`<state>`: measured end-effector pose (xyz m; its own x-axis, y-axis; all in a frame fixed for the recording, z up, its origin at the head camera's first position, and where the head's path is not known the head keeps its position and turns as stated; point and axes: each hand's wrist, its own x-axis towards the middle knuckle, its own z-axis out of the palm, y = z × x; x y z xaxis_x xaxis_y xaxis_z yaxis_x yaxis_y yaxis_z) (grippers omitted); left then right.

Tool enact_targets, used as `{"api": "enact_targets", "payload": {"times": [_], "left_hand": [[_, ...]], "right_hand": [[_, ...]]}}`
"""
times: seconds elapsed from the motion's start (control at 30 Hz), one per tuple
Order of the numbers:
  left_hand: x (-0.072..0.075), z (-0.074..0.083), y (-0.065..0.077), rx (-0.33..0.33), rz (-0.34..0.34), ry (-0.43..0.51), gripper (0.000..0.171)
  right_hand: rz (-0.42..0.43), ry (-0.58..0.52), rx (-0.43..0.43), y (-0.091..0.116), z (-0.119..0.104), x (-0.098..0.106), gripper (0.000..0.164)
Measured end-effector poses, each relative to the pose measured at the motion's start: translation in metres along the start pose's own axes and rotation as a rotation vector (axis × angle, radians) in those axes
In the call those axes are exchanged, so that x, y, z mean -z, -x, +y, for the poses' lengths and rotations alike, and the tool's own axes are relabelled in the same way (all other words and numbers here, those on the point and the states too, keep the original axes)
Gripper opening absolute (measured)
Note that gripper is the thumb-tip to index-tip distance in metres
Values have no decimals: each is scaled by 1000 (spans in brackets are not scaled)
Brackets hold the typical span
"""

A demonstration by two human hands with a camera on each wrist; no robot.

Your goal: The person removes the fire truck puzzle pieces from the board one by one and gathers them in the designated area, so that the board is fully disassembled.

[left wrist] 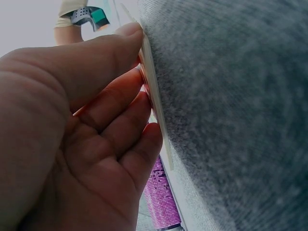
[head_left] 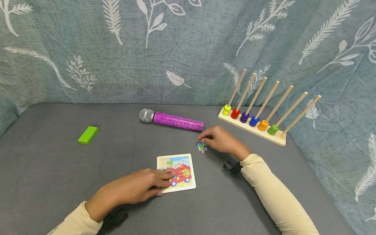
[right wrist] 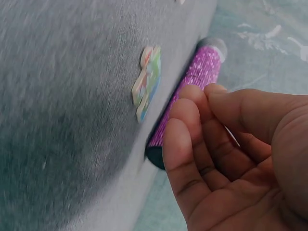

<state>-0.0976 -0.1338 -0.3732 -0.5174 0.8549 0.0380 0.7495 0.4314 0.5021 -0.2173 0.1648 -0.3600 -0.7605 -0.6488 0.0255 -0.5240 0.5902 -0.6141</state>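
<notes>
A wooden fire-truck jigsaw puzzle (head_left: 187, 176) lies flat in its pale frame, with bare wood showing at its upper left. My left hand (head_left: 144, 184) rests on the puzzle's left side, fingers across the picture and thumb against the frame's lower-left edge. To the right of the frame, a small green-and-blue puzzle piece (head_left: 200, 147) sits on the table. Just above that piece hovers my right hand (head_left: 218, 139). Its fingers are loosely bent and the thumb meets the index finger. In the right wrist view the piece (right wrist: 149, 82) lies apart from the fingertips, and nothing shows between them.
Behind the puzzle lies a glittery purple microphone (head_left: 177, 121). A wooden peg stand (head_left: 249, 127) with coloured beads stands at the back right, beyond my right hand. On the left is a green block (head_left: 88, 135). A patterned cloth (head_left: 123, 65) hangs along the table's back.
</notes>
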Motion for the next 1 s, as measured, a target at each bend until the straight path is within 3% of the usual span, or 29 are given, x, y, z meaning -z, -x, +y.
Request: {"api": "enact_targets", "payload": {"times": [0.33, 0.8, 1.0], "left_hand": [[-1, -1, 1, 9, -1, 1, 32], [-2, -1, -1, 24, -14, 6, 33], [-2, -2, -1, 33, -22, 11, 34]], "right_hand": [[-60, -60, 12, -6, -15, -12, 20], [-107, -57, 103, -14, -34, -29, 19], [-172, -79, 123, -16, -43, -39, 20]]}}
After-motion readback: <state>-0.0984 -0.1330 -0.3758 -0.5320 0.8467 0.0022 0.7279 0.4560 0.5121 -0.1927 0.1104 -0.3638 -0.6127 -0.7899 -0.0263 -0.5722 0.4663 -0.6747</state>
